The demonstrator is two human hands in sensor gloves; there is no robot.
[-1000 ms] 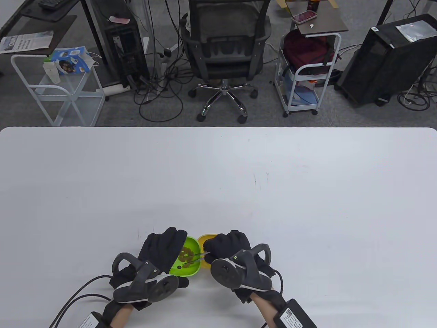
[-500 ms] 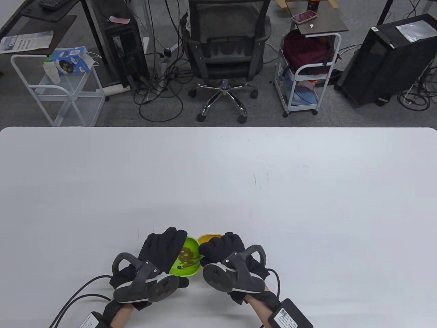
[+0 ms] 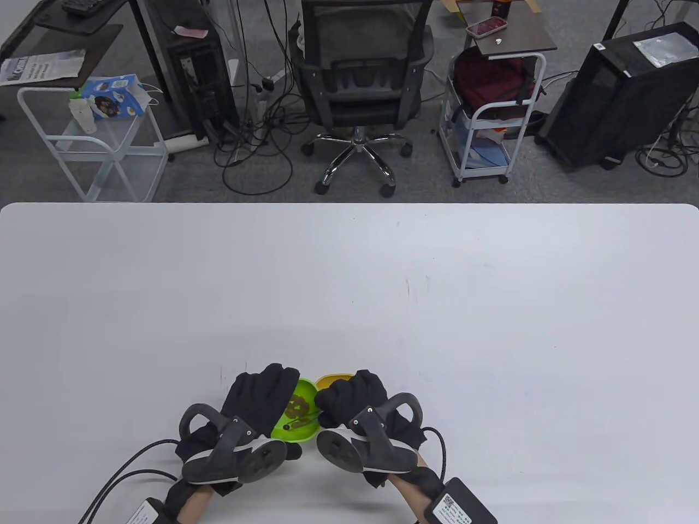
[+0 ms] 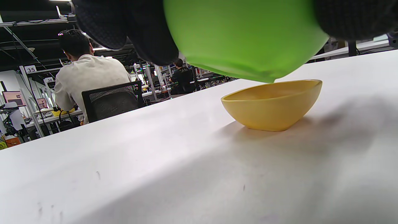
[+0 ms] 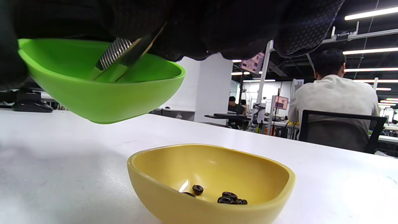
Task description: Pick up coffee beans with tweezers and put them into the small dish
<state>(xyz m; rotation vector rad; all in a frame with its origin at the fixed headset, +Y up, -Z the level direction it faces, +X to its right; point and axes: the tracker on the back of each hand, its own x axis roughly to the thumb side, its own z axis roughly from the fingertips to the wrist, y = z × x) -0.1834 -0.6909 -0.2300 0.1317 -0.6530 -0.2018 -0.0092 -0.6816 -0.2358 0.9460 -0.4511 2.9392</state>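
My left hand point(image 3: 256, 401) grips a green dish point(image 3: 297, 431) and holds it tilted above the table; it shows in the left wrist view point(image 4: 245, 37) and right wrist view point(image 5: 102, 93). A pile of coffee beans point(image 3: 297, 406) lies inside it. My right hand point(image 3: 355, 396) grips metal tweezers point(image 5: 124, 56) whose tips reach down into the green dish point(image 3: 303, 423). The tips are hidden by the rim, so I cannot tell whether they hold a bean. A yellow dish point(image 5: 211, 183) stands on the table beside it, with a few beans point(image 5: 228, 197) in it; it also shows in the left wrist view point(image 4: 273, 105).
The white table point(image 3: 437, 300) stretches far and wide around the two dishes. Cables point(image 3: 120, 469) trail from both wrists to the near edge. Beyond the far edge stand an office chair point(image 3: 357, 82) and carts point(image 3: 491, 114).
My right hand has shifted left, toward the green dish, and the tweezers have gone deeper into it. My left hand and the green dish have stayed put.
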